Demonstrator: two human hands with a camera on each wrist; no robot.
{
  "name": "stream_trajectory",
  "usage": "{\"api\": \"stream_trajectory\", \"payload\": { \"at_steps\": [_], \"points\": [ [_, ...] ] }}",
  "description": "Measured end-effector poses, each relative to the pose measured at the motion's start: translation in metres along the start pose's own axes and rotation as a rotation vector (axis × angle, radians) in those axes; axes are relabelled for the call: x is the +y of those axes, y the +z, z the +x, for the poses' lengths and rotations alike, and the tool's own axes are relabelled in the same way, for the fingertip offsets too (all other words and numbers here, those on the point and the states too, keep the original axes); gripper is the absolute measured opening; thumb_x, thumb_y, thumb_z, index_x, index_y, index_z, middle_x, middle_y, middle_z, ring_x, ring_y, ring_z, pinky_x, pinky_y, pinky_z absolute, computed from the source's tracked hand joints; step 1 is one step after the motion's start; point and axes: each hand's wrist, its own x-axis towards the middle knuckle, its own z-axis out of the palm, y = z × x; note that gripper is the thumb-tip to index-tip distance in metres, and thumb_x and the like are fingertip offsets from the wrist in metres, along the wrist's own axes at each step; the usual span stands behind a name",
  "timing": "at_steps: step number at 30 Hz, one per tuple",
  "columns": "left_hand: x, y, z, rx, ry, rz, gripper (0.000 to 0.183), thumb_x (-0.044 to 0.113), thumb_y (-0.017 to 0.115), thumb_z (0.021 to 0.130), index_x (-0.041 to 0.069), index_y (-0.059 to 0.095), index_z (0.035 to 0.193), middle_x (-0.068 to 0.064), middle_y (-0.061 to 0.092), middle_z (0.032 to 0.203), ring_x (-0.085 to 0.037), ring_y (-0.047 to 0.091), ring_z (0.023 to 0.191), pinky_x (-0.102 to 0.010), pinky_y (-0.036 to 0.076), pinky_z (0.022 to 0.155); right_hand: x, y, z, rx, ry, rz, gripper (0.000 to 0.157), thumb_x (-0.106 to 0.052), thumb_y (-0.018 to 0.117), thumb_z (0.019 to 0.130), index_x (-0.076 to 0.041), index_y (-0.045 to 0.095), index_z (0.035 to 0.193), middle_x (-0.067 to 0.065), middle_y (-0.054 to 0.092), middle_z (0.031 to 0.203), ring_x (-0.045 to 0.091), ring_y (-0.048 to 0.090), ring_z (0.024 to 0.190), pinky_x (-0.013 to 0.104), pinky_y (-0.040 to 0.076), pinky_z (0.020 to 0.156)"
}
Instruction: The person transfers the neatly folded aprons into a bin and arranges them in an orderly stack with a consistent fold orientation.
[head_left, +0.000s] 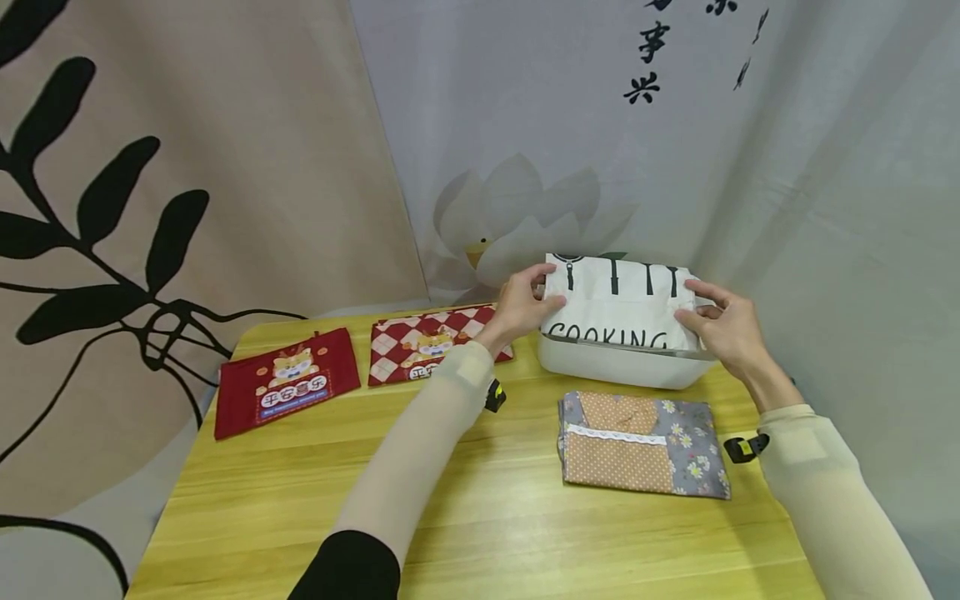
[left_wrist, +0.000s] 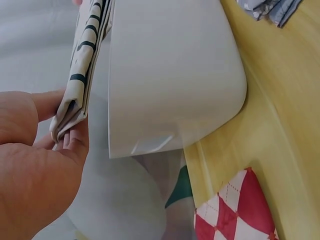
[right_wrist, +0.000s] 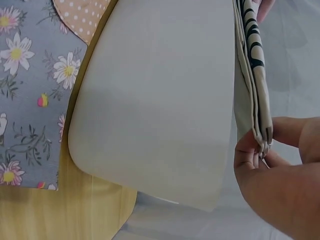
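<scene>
A folded white apron, printed with black utensils and the word COOKING, is held over a white plastic bin. In the head view its lower edge passes behind the bin's front rim. My left hand pinches the apron's left end between thumb and fingers. At the opposite end my right hand grips it the same way. Both wrist views show the apron's stacked layers edge-on, with the left hand and right hand beside the bin's open side. The bin's inside is hidden.
In front of the bin lies a folded grey floral cloth with an orange dotted pocket. A red-and-white checked folded cloth and a plain red one lie left on the wooden table. A printed curtain hangs close behind.
</scene>
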Motion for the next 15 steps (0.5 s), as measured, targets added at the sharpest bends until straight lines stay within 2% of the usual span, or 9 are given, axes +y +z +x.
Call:
{"api": "stream_trajectory", "payload": {
  "at_steps": [3, 6, 9, 15],
  "points": [
    [0.001, 0.005, 0.003, 0.011, 0.001, -0.031, 0.063, 0.010, 0.080, 0.106, 0.011, 0.057, 0.165, -0.018, 0.071, 0.150, -0.032, 0.076, 0.130, -0.044, 0.067, 0.109, 0.001, -0.001, 0.002, 0.004, 0.006, -0.011, 0.067, -0.020, 0.077, 0.109, -0.011, 0.052, 0.170, -0.014, 0.064, 0.111, -0.004, 0.061, 0.091, 0.013, 0.054, 0.072],
    [0.003, 0.008, 0.005, 0.014, -0.013, -0.050, 0.064, 0.009, 0.079, 0.106, 0.010, 0.056, 0.166, -0.019, 0.070, 0.153, -0.034, 0.076, 0.132, -0.044, 0.067, 0.110, 0.002, -0.001, 0.004, 0.009, 0.009, -0.026, 0.066, -0.020, 0.076, 0.109, -0.011, 0.052, 0.170, -0.008, 0.063, 0.126, -0.004, 0.061, 0.093, 0.012, 0.055, 0.074],
    [0.004, 0.010, 0.006, 0.002, -0.026, -0.041, 0.065, 0.010, 0.078, 0.107, 0.011, 0.054, 0.168, -0.018, 0.067, 0.157, -0.034, 0.075, 0.135, -0.044, 0.066, 0.111, 0.005, -0.001, 0.006, 0.012, 0.009, -0.030, 0.066, -0.018, 0.075, 0.109, -0.009, 0.051, 0.170, -0.004, 0.062, 0.135, -0.006, 0.061, 0.095, 0.011, 0.055, 0.075],
    [0.006, 0.014, 0.009, -0.013, -0.034, 0.010, 0.066, 0.011, 0.078, 0.107, 0.013, 0.053, 0.168, -0.017, 0.066, 0.160, -0.034, 0.075, 0.136, -0.045, 0.066, 0.112, 0.008, -0.003, 0.008, 0.013, 0.018, -0.033, 0.066, -0.016, 0.075, 0.109, -0.008, 0.051, 0.170, 0.004, 0.061, 0.143, -0.006, 0.060, 0.096, 0.011, 0.056, 0.075]
  ]
}}
